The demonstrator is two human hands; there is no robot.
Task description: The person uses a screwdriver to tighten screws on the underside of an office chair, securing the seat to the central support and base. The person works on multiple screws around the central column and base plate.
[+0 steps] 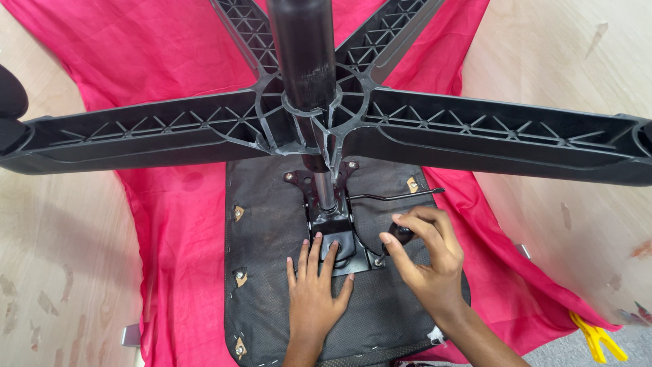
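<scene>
Bright, even light from overhead, soft shadows beneath the black chair base [326, 115], mild glare on its central column, wide-angle bending towards the edges, sharp throughout.

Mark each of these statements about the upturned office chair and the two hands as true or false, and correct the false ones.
1. The left hand lies flat, fingers on the black metal plate. True.
2. The right hand rests flat on the pink cloth. False: its fingers close on a small black knob beside the plate, over the seat underside.
3. The star base of the chair is white. False: it is black, with ribbed arms.
4. A thin black lever sticks out from the plate toward the right. True.
5. A yellow clamp lies at the lower right. True.
</scene>
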